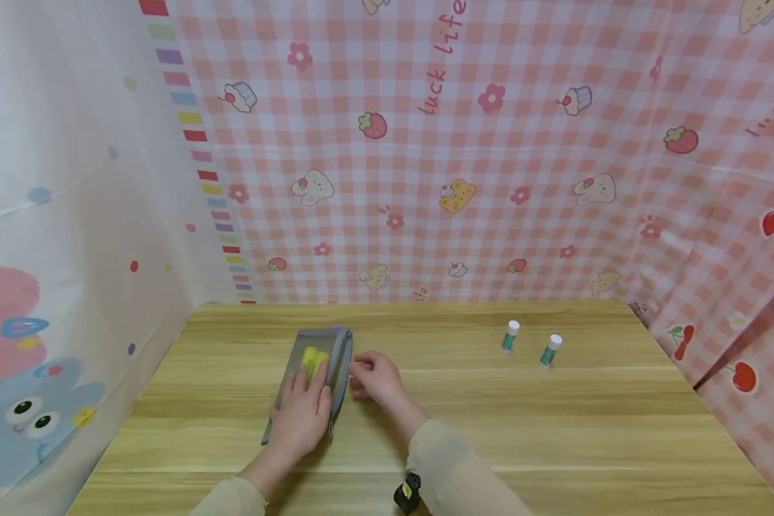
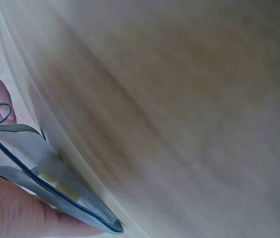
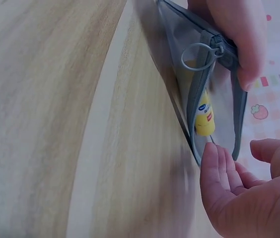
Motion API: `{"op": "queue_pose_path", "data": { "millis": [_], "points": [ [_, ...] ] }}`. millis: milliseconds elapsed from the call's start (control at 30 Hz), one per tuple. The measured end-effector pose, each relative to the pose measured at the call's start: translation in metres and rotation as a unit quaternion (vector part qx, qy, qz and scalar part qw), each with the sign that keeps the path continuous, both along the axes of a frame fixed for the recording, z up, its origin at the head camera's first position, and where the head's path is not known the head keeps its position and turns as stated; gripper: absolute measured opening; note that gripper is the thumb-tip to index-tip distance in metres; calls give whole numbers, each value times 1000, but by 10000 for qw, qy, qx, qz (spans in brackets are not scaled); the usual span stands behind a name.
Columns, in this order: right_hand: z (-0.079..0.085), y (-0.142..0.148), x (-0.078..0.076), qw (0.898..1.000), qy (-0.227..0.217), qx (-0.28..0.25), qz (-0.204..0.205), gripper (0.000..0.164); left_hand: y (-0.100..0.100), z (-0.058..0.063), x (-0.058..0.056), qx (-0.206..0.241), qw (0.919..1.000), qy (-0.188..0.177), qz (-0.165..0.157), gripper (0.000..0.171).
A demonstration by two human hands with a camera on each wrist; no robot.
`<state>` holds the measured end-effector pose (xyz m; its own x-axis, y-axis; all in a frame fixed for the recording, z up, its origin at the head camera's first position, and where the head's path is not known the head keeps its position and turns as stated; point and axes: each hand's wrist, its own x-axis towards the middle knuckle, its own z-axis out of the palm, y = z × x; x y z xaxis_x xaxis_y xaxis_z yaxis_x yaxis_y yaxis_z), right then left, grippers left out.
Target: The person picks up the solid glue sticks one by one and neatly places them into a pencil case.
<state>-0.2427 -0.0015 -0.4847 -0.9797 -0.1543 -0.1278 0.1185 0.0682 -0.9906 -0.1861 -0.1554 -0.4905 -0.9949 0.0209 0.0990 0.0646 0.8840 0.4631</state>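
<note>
A grey mesh zip pouch [image 1: 290,358] lies on the left part of the table, its zipped side parted and facing right. Through the mesh show two yellow tubes [image 1: 316,360]; the right wrist view gives one yellow tube [image 3: 205,119] with a blue and red label inside the mouth. My left hand [image 1: 299,416] rests on top of the pouch with fingers extended over the mesh. Just right of the opening is my right hand [image 1: 377,376], holding nothing. Its fingertips [image 3: 212,151] are close to the pouch's mouth, with the thumb apart from them. A ring-shaped zip pull [image 3: 199,56] hangs at the near end.
Two white-capped sticks with green labels, a left one [image 1: 510,337] and a right one [image 1: 551,350], stand on the right half of the wooden table [image 1: 464,423]. A pink checked cloth [image 1: 426,236] hangs behind the table's back edge.
</note>
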Motion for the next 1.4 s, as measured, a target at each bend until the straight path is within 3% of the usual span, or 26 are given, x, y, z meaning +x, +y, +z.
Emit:
{"op": "queue_pose_path", "data": {
  "millis": [833,1400],
  "points": [
    [5,39,12,9978,128,-645,-109,40,-1,-1,-1,1,10000,49,0,51],
    [4,88,16,9941,195,-892,-591,39,0,2,2,26,10000,32,-31,50]
  ]
}}
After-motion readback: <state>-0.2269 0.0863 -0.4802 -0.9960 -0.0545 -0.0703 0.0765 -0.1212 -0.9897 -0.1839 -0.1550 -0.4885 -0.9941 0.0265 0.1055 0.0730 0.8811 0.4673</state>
